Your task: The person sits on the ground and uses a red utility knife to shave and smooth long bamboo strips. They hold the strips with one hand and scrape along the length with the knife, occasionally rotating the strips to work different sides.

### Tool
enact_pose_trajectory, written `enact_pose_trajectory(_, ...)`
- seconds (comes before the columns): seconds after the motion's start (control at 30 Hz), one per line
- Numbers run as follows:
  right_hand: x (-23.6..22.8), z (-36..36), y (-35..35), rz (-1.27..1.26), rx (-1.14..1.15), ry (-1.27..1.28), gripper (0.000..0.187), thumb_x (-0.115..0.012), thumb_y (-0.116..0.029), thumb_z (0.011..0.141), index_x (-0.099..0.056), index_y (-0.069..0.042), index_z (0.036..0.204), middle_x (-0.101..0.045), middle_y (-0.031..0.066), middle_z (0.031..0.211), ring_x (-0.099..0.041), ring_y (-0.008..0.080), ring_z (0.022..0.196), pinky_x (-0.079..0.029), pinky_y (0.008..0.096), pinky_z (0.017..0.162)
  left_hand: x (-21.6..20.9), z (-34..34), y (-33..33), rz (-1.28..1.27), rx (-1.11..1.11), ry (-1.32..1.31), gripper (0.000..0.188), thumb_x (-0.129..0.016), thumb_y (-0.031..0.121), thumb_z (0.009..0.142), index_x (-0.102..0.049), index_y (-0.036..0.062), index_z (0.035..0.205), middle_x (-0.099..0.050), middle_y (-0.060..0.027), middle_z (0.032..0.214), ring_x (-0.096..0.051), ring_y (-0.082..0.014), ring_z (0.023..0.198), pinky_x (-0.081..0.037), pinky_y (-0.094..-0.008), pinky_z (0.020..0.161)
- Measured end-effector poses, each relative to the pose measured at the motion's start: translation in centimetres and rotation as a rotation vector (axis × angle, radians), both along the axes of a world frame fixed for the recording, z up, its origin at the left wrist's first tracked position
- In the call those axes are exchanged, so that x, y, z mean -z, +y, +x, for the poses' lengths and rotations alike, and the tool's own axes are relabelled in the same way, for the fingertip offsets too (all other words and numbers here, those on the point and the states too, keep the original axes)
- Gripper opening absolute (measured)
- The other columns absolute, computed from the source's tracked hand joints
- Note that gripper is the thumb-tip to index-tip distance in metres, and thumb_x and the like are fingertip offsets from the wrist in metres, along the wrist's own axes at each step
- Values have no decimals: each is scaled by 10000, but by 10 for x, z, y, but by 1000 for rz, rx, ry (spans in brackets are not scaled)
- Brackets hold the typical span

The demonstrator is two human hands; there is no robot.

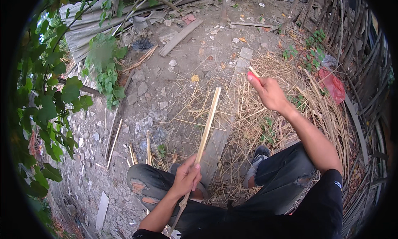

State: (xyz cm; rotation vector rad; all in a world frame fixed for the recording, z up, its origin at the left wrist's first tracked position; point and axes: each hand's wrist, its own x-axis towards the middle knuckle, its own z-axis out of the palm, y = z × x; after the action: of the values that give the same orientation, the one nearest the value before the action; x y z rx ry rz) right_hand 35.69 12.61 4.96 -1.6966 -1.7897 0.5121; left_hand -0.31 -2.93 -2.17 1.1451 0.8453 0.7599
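My left hand (186,175) is closed around a long, pale split wooden strip (210,118), perhaps bamboo. It slants up and away over a grey plank, and its darker lower end comes out below the fist, by my lap. Out to the right, my right hand (271,94) is closed on a small red object (254,75). Most of that object is hidden by the fingers, so its kind cannot be made out. A short pale piece like wood shows at its tip. The two hands are well apart.
Thin straw-coloured slivers (265,118) litter the ground around the grey plank (222,139), between and beyond my feet. A bundle of strips (327,114) lies at right, near a red plastic bag (333,85) and a stick fence (356,56). Leafy vines (54,98) hang at left.
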Motion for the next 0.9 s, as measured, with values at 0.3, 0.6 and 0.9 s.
enact_pose_trajectory(0.3,-16,-107,-85,-243,-647,-196,570,-535,-530,1021,-743,-4,956,-675,241,700,-687,446,706,-550,534,688,-9,13,18,70,-83,29,517,-450,247,1114,-335,38,1573,-461,22,542,-397,-53,403,-346,-221,404)
enact_pose_trajectory(0.6,9,-60,-6,-101,-219,-154,712,-446,-612,1036,-725,0,802,-639,224,618,-682,399,634,-531,530,665,-1,11,6,-12,-27,55,531,-479,224,1103,-331,23,1572,-465,29,543,-408,-54,407,-349,-220,400)
enact_pose_trajectory(0.9,-7,-66,-34,-117,-343,-7,678,-497,-569,1035,-677,5,722,-592,168,551,-617,320,530,-487,476,565,-11,11,1,-5,-141,51,416,-514,184,1087,-455,10,1460,-564,-16,615,-508,-71,429,-364,-223,396)
